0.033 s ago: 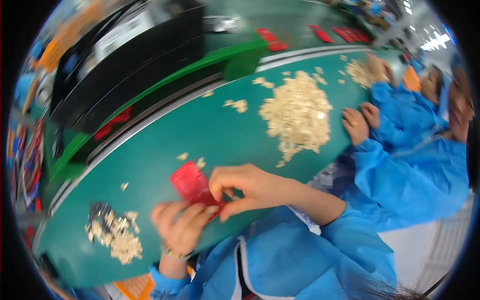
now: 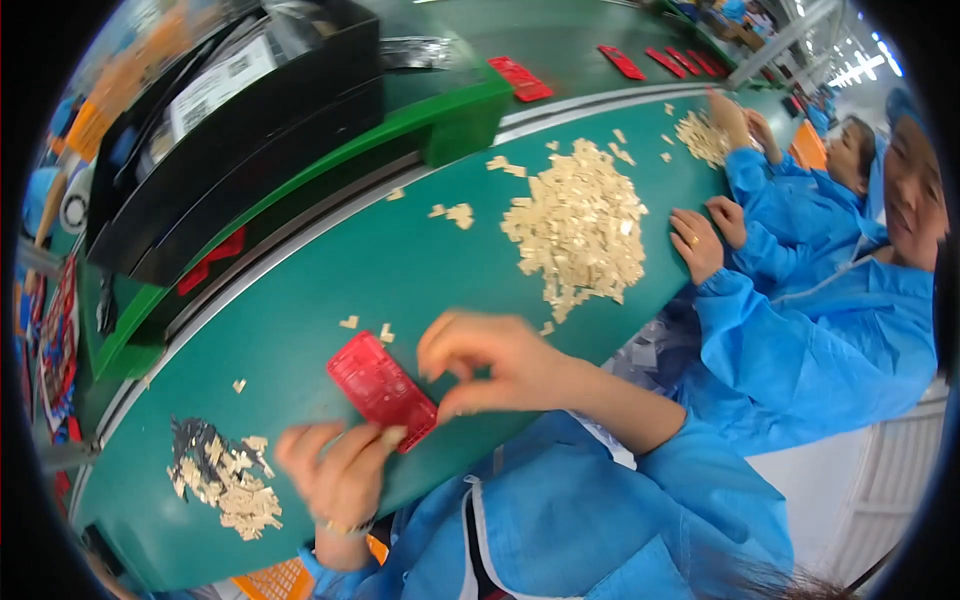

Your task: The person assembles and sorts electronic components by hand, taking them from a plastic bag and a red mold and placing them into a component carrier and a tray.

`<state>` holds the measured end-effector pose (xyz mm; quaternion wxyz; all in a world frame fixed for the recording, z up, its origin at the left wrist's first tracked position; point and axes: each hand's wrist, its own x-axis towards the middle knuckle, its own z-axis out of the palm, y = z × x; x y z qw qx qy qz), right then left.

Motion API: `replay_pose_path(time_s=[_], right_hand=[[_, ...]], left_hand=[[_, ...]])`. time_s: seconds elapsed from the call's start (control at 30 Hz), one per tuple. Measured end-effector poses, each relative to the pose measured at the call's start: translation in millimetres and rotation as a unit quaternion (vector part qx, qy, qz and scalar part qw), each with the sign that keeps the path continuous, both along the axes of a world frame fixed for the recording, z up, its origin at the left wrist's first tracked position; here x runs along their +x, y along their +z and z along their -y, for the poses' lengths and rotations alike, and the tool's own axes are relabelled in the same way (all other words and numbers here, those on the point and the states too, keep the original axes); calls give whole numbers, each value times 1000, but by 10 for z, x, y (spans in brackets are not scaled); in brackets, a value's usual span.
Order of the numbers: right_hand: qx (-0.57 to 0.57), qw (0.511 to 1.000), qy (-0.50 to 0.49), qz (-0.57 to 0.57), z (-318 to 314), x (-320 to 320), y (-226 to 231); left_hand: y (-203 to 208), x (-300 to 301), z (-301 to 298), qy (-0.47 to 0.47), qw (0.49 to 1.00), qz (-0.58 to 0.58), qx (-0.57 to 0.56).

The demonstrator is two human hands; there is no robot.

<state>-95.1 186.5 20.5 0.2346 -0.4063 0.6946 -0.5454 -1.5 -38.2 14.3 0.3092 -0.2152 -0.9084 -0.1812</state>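
Note:
A red plastic shell (image 2: 372,372), rectangular with moulded recesses, sits in front of me above the green work surface. My left hand (image 2: 335,470) is at its lower left edge, fingertips drawn together on the rim; motion blurs some of its fingers. Just right of the shell is my right hand (image 2: 500,365), its thumb and curled fingers apart with nothing visible between them. Two small cream L-shaped pieces (image 2: 387,333) lie beyond the shell. At the left, more cream pieces (image 2: 250,505) are heaped beside dark grey bits (image 2: 205,450).
A large cream heap (image 2: 585,230) spreads to the right, near a co-worker's hands (image 2: 700,245). Another person works farther right. Black bins (image 2: 240,150) stand on a green-edged shelf (image 2: 300,200) at the far left. More red shells (image 2: 520,78) lie at the back.
My right hand has lifted off the red shell and parted from my left hand. The left hand has shifted left and uncovers more of the shell.

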Motion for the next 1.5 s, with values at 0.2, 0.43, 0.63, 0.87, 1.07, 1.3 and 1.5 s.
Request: replay_pose_path(time_s=[0.2,0.43,0.63,0.87,1.07,1.3,1.5], right_hand=[[-85,960,-266,-16,-125,317,-253],[-21,973,-227,21,-40,183,-213],[16,984,-80,-160,79,170,178],[64,965,0,-255,180,171,235],[41,963,-29,-263,255,207,161],[19,956,-40,-291,282,173,140],[48,947,-52,-315,244,160,152]], left_hand=[[117,113,-94,-28,988,50,140],[-10,-163,-155,-112,991,-8,68],[-68,-207,-89,-145,983,-48,104],[-145,-67,5,-141,985,-90,44],[-167,-21,27,-117,985,-125,9],[-138,-14,8,-78,992,-93,24],[-136,-106,-54,-113,990,-70,49]])
